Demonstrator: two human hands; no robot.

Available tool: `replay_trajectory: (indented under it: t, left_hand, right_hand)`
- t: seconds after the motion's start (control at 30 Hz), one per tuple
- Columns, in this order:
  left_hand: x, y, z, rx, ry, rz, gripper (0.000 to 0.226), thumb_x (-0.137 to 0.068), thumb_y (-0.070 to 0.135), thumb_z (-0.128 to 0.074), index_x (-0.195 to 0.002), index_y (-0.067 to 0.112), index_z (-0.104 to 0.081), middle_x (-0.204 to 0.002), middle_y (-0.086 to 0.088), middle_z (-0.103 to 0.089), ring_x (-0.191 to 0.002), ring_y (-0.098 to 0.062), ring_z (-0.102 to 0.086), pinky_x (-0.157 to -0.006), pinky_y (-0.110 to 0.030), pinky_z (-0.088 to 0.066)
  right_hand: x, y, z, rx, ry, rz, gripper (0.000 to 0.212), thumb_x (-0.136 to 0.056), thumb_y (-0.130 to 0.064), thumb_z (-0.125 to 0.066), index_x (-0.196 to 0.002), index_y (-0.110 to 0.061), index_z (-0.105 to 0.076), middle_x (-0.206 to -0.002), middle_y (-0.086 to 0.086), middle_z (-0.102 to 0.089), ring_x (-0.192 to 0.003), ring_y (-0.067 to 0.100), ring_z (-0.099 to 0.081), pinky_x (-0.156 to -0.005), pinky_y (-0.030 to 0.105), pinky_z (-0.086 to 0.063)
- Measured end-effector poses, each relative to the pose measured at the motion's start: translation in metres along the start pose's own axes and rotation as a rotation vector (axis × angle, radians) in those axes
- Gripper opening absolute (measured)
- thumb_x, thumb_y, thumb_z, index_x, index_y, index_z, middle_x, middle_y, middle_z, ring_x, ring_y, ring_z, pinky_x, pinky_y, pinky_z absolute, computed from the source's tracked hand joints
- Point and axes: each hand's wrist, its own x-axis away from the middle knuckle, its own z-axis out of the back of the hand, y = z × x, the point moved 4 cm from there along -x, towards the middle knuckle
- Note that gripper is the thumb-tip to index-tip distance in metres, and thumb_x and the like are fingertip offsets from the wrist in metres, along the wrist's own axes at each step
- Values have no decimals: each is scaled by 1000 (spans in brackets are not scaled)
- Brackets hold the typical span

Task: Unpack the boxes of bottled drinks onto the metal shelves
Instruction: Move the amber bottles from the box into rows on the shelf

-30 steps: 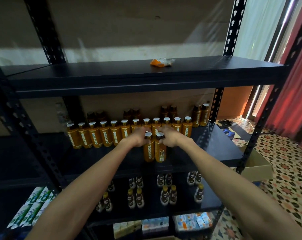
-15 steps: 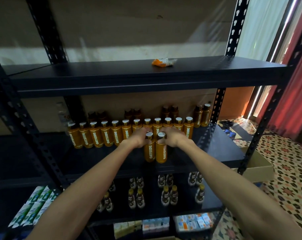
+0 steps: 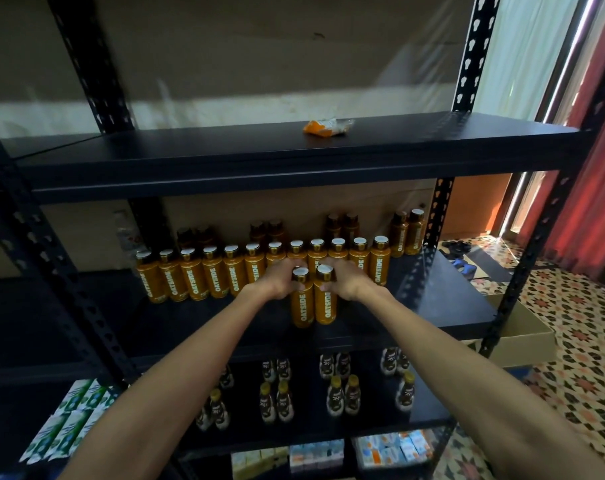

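Note:
Two orange Oatside bottles with white caps stand side by side on the middle shelf [image 3: 432, 299], in front of a long row of the same bottles [image 3: 214, 275]. My left hand [image 3: 280, 280] grips the left bottle [image 3: 301, 306] near its neck. My right hand [image 3: 346, 280] grips the right bottle [image 3: 325, 304] the same way. Behind the row, darker brown bottles [image 3: 406, 233] stand against the back.
An orange wrapper [image 3: 325, 127] lies on the top shelf [image 3: 225, 157]. The shelf below holds small dark bottles [image 3: 335, 396] in pairs; cartons [image 3: 394, 448] sit lower down. An open cardboard box [image 3: 523, 334] rests on the patterned floor at right. Black uprights [image 3: 443, 216] frame the shelves.
Both hands have pushed the two bottles a little deeper onto the shelf, closer to the row behind. Their grip is the same.

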Motion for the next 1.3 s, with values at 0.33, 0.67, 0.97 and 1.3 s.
replay_trajectory:
  t: [0.33,0.67,0.97,1.3]
  left_hand:
    - [-29,42,-19,5,-16,-93,55,-87,21,-74,-137,23,-52,-142,1,-51,-131,-21,-48,-99,-32,-41]
    - [-73,157,-76,38,-79,-253,50,-83,18,-78,-129,22,-58,-132,-1,-59,-127,-22,-51,-105,-40,-44]
    - [-122,218,-105,-163,-82,-392,54,-87,23,-74,-134,24,-47,-137,-7,-55,-126,-27,-52,-100,-45,-46]
    - [-173,239,-93,-579,69,-440,51,-79,40,-79,-124,25,-60,-136,4,-47,-124,-21,-46,-96,-43,-43]
  right_hand:
    - [8,40,33,94,28,-42,64,-88,-33,-75,-145,-34,-47,-145,1,-55,-128,26,-56,-101,42,-50]
    - [63,138,105,28,202,-147,63,-91,-18,-71,-147,-17,-41,-135,10,-60,-124,30,-56,-93,33,-43]
    - [54,207,135,-87,304,-275,48,-89,-20,-71,-126,-33,-44,-121,11,-59,-104,31,-62,-91,52,-53]
    - [7,227,141,-126,379,-193,42,-90,-18,-72,-121,-21,-44,-100,12,-62,-88,30,-61,-71,39,-45]
